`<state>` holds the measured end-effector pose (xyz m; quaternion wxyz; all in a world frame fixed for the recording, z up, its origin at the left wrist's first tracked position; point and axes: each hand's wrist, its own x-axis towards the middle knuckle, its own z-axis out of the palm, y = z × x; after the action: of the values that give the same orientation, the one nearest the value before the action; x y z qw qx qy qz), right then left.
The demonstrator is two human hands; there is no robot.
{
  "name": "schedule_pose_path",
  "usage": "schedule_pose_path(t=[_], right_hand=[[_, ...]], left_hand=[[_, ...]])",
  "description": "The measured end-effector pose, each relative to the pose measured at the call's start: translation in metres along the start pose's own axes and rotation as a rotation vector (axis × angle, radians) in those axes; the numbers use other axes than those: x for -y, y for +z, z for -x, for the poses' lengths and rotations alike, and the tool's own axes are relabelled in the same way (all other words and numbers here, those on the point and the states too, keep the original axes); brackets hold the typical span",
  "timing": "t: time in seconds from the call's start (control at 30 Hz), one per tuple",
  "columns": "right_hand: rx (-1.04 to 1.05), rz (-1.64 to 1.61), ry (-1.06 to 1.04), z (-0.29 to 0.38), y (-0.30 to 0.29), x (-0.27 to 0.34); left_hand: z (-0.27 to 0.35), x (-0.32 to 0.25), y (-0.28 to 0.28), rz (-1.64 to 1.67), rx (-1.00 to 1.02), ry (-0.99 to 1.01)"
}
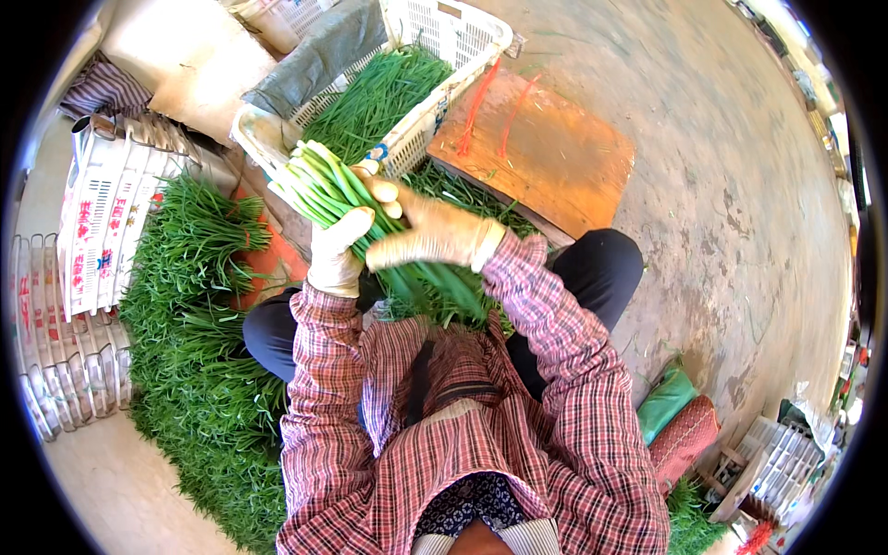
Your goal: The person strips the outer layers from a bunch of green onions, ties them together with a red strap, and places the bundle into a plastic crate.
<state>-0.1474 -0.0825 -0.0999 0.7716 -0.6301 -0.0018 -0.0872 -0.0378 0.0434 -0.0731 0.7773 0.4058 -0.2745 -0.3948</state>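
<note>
A bunch of green chives (pixel 326 184) hangs over my lap, its pale stalk ends pointing up and left. My left hand (pixel 338 253), in a pale glove, is closed around the stalks from the left with its thumb across them. Also gloved, my right hand (pixel 433 225) wraps the bunch from the other side, fingers above and thumb below, near the middle. Blurred leaf ends trail below it. Just beyond the bunch, a white plastic crate (pixel 413 142) holds loose chives (pixel 381 94), with a dark grey sheet (pixel 326 59) over one side.
Red ties (pixel 479 107) lie on a wooden board (pixel 555 146), right of the crate. Tied bunches of chives (pixel 208 333) are heaped at my left beside stacked white crates (pixel 104 222). Green and red bundles (pixel 676 423) rest on the concrete floor (pixel 714 229) at right.
</note>
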Motion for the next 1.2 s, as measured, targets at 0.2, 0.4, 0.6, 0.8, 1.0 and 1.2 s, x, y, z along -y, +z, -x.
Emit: schedule_pose_path(t=[0.2, 0.4, 0.6, 0.8, 1.0, 1.2], right_hand=[[-0.080, 0.245, 0.008, 0.003, -0.020, 0.020], [-0.296, 1.175, 0.103, 0.017, -0.119, 0.065], [-0.463, 1.828, 0.089, 0.045, -0.242, 0.065], [-0.445, 2.033, 0.495, 0.029, -0.292, -0.027], [-0.346, 1.583, 0.527, 0.027, -0.304, -0.059], [-0.394, 1.633, 0.472, 0.046, -0.315, -0.083]], left_hand=[[-0.031, 0.019, 0.021, 0.052, -0.059, 0.061], [-0.096, 0.046, 0.014, -0.186, 0.232, -0.232], [-0.160, 0.041, -0.057, -0.650, 0.573, -0.520], [-0.268, 0.065, -0.177, -0.881, 0.086, -0.441], [-0.364, 0.140, -0.287, -1.405, -0.139, -0.536], [-0.461, 0.215, -0.319, -1.506, -0.081, -0.451]])
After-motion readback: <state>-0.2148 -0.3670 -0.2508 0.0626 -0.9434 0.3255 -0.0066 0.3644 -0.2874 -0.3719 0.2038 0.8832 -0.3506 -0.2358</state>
